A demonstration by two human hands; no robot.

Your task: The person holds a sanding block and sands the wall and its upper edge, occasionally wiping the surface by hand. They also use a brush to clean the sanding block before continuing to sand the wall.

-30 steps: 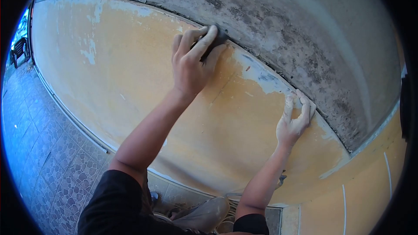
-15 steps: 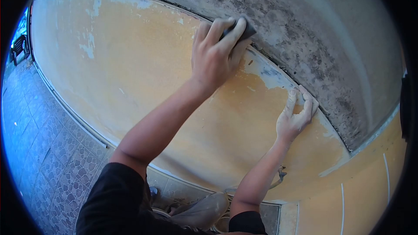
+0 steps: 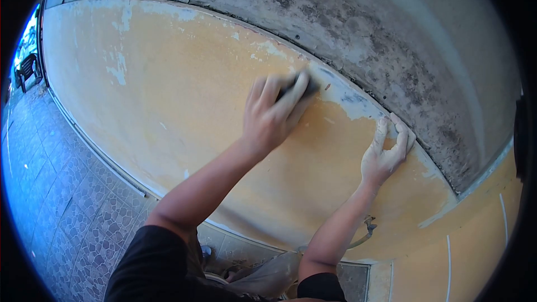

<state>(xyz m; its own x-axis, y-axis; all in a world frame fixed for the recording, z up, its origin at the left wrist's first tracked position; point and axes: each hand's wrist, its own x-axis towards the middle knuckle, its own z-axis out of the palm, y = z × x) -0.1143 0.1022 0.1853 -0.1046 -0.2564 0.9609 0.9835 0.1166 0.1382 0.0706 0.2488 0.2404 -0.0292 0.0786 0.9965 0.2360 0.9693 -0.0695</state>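
My left hand [image 3: 278, 106] is closed around a dark sanding block [image 3: 314, 85], blurred by motion, against the yellow wall [image 3: 196, 95] just below its top edge. Beside the block lies a bare whitish patch [image 3: 349, 100] with grey smudges, where the yellow paint is gone. To the right, my right hand [image 3: 386, 148] rests at the wall's top edge. Its thumb and fingers are apart, coated in pale dust, and I see nothing between them.
Above the wall edge runs a stained grey concrete surface [image 3: 358, 39]. A tap [image 3: 369, 226] sticks out below my right forearm. Patterned paving [image 3: 89, 218] stretches along the wall at lower left, with a dark chair [image 3: 27, 71] at the far left.
My left hand has moved the sanding block down from the top edge onto the wall face. My right hand stays at the edge. The whole view has shifted slightly.
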